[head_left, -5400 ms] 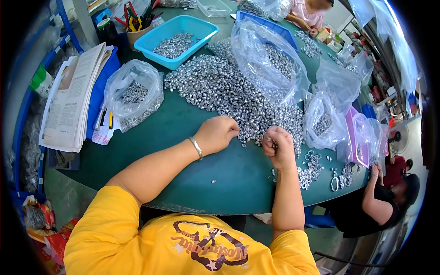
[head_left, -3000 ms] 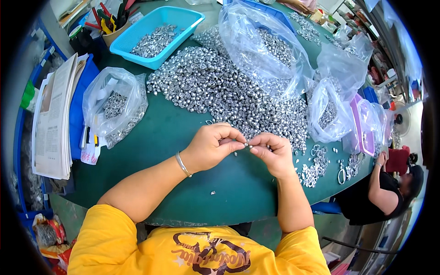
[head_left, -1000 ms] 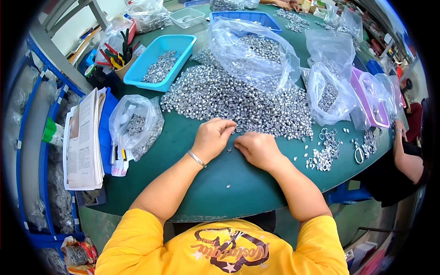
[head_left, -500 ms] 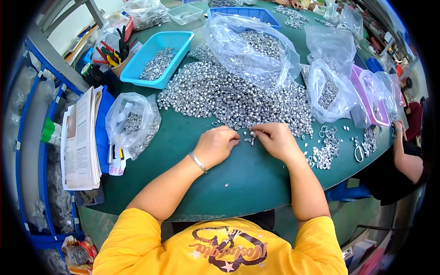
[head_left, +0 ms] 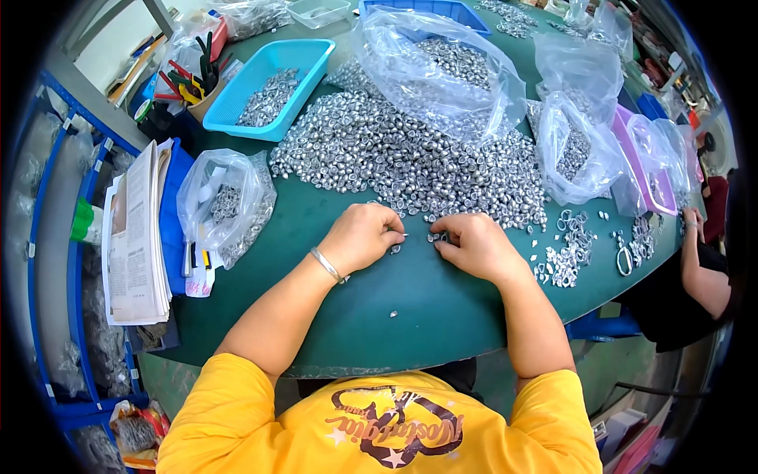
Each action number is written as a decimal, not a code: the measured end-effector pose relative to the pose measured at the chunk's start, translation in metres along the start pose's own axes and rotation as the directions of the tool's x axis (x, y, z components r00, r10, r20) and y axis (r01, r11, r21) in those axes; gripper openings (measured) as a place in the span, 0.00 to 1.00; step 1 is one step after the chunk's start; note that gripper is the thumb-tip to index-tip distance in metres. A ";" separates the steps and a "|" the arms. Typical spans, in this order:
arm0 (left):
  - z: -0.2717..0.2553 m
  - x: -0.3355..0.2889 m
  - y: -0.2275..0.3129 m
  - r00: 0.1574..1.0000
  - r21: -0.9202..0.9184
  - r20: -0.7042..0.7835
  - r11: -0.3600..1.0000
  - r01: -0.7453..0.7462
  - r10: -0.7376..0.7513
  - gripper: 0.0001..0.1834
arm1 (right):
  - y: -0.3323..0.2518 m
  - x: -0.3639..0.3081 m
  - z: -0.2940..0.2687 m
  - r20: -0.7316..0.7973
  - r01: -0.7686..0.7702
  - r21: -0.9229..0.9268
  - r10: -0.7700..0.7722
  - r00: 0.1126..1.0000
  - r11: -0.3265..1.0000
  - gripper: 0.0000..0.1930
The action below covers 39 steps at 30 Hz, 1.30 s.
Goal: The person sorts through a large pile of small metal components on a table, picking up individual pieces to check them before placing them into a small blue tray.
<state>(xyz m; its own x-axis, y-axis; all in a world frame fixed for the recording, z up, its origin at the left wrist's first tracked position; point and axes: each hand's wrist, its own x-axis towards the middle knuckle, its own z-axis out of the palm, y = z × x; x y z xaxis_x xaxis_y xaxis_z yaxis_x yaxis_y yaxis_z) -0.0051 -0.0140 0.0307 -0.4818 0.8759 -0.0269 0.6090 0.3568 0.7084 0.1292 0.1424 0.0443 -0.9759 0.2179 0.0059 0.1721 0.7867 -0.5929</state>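
My left hand [head_left: 365,238] and right hand [head_left: 478,246] curl by small metal pieces [head_left: 432,237] at the pile's [head_left: 410,154] near edge, on the green table [head_left: 442,316]; I can't tell if either's gripping one!

A green table [head_left: 442,332] bears heaped silvery, perhaps metal, pieces [head_left: 410,154].

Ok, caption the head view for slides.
Left hand and right hand beside heaped silvery metal pieces on a green table.
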 end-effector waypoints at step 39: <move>0.000 -0.003 -0.004 0.982 0.061 -0.189 0.998 -0.020 0.031 0.10 | 0.020 0.012 -0.005 0.355 -0.180 0.842 0.270 0.895 -0.509 0.09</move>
<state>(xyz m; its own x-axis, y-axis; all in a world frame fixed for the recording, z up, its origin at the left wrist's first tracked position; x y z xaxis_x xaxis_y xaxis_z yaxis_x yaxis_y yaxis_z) -0.0060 -0.0179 0.0285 -0.5731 0.8093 0.1287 0.6556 0.3585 0.6646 0.1216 0.1636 0.0370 -0.8745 0.2028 -0.4405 -0.0249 -0.9259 -0.3770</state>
